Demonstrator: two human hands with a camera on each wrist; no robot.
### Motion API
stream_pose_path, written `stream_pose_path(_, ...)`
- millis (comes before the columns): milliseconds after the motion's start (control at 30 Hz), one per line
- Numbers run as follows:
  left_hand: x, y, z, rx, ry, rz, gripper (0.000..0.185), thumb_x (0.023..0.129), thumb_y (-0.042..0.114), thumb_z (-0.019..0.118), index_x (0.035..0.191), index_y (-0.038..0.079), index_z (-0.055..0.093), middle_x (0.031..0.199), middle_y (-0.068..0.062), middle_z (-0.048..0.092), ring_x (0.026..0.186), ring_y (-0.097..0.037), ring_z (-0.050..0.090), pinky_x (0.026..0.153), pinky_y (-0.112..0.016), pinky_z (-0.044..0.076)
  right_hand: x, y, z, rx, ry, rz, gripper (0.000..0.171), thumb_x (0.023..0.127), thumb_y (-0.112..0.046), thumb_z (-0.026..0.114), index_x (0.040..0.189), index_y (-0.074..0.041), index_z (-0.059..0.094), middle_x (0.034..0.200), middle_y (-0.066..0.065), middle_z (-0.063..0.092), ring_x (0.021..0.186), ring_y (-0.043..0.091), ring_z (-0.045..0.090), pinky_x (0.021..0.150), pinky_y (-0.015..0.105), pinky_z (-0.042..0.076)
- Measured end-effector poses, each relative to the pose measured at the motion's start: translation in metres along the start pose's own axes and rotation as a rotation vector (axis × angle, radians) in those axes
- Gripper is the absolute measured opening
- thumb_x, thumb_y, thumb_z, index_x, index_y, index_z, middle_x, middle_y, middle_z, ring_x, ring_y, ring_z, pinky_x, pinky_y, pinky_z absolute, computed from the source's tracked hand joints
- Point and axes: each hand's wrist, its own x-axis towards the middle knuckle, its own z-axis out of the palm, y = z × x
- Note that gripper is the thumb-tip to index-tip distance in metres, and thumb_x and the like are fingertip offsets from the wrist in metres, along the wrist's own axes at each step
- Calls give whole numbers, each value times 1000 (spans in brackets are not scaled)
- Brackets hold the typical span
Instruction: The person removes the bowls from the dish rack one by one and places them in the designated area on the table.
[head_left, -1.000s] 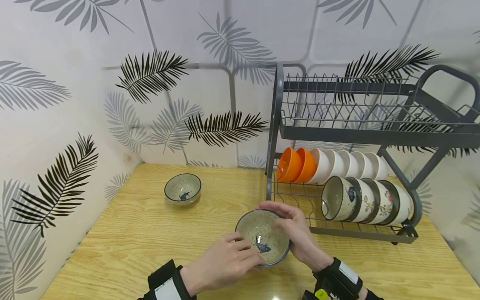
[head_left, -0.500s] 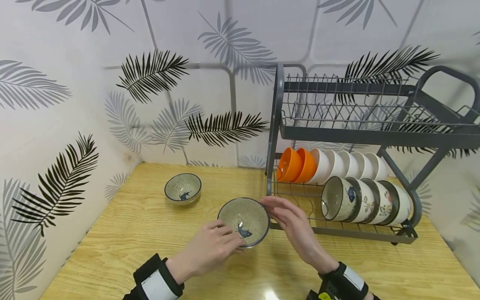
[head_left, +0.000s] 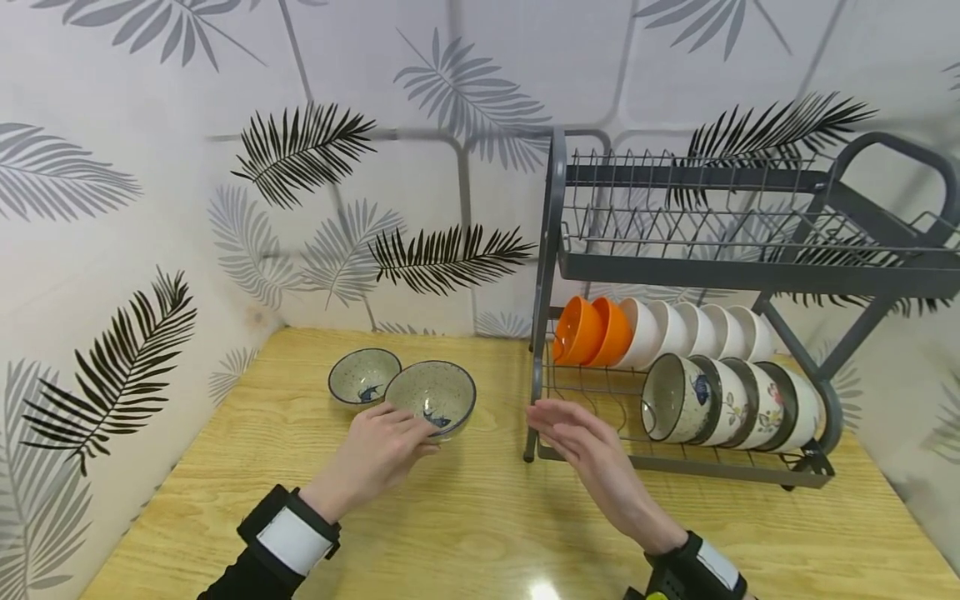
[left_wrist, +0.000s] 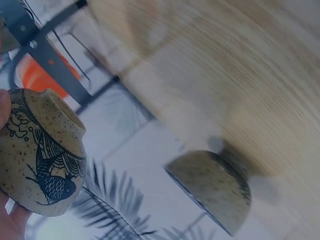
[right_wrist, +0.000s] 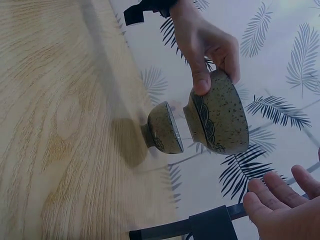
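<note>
My left hand [head_left: 378,450] pinches the near rim of a speckled beige bowl [head_left: 438,392] with a blue rim and a blue fish inside. The right wrist view shows this held bowl [right_wrist: 220,117] raised off the table, thumb on its outer wall and fingers over the rim. A smaller matching bowl [head_left: 360,375] stands upright on the table just left of it, partly overlapped in the head view. In the left wrist view, a blue fish is also drawn on the held bowl's [left_wrist: 45,155] outside. My right hand [head_left: 588,458] hovers beside the rack's left end, fingers extended, holding nothing.
A grey two-tier dish rack [head_left: 750,271] stands at the right. Its lower tier holds two orange bowls [head_left: 611,333], several white bowls [head_left: 701,333] and a front row of patterned bowls [head_left: 678,400]. Behind the wooden table [head_left: 465,533] is a leaf-patterned wall [head_left: 420,183].
The held bowl has moved left and away from me, up beside the small bowl. My right hand has let go of it and stays near the rack's left end.
</note>
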Motion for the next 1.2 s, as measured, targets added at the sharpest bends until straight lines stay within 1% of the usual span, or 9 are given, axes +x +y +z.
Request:
stream_pose_path(133,-4,-13,5,-6,11,-54,16,79,21,83,89,16,71,79,8,74,71,-9,70,64,-29,54,-1,1,-2,16,-6,9,47,107,-18,44,146,8,39,133,-10,64,131,7,59,112,21,45)
stream_pose_path(300,-8,-25,11,10,12,-120,17,80,20,84,86,15,70,76,5,73,69,-13,71,59,-31,51,-3,2,-6,32,-13,22,45,107,-18,43,145,8,40,131,-12,65,131,8,59,112,22,46)
stream_pose_path(433,-14,-34,15,29,-1,-187,19,80,21,84,90,13,70,77,1,76,73,-18,74,65,-38,57,-4,4,-9,25,-22,23,47,108,-19,43,144,10,39,130,-12,65,131,9,59,113,23,46)
stream_pose_path(500,-17,-38,16,37,-10,-215,20,80,21,84,93,12,71,80,-2,77,76,-21,75,71,-44,60,-5,4,-11,18,-32,18,46,108,-18,42,144,11,39,130,-12,65,131,9,59,113,24,46)
stream_pose_path(633,-24,-46,20,46,-30,-269,22,82,20,82,97,9,71,82,-6,78,76,-24,75,76,-48,61,-6,4,-12,13,-51,7,45,108,-17,41,143,11,40,131,-10,64,131,9,58,114,24,46)
stream_pose_path(800,-30,-55,23,75,-60,-339,19,85,22,79,93,9,67,77,-6,76,73,-26,72,78,-50,61,-8,4,-13,15,-65,-1,42,108,-16,42,141,10,44,135,-3,63,130,9,58,114,24,46)
stream_pose_path(933,-33,-61,25,90,-65,-376,17,85,17,79,89,9,65,73,-7,74,70,-27,71,76,-49,60,-8,5,-15,21,-77,-8,41,108,-15,42,141,8,45,137,2,62,130,9,59,114,25,45)
stream_pose_path(1033,-34,-66,27,101,-62,-394,16,84,13,79,88,8,65,72,-8,73,68,-27,69,73,-46,58,-9,6,-16,22,-83,-11,41,108,-15,42,142,8,45,137,2,62,131,10,58,114,24,45)
stream_pose_path(1200,-37,-72,32,123,-59,-412,16,85,17,79,85,8,67,68,-8,71,64,-26,68,69,-43,56,-9,6,-17,17,-86,-11,41,108,-15,42,142,7,46,136,0,63,132,11,58,114,25,45)
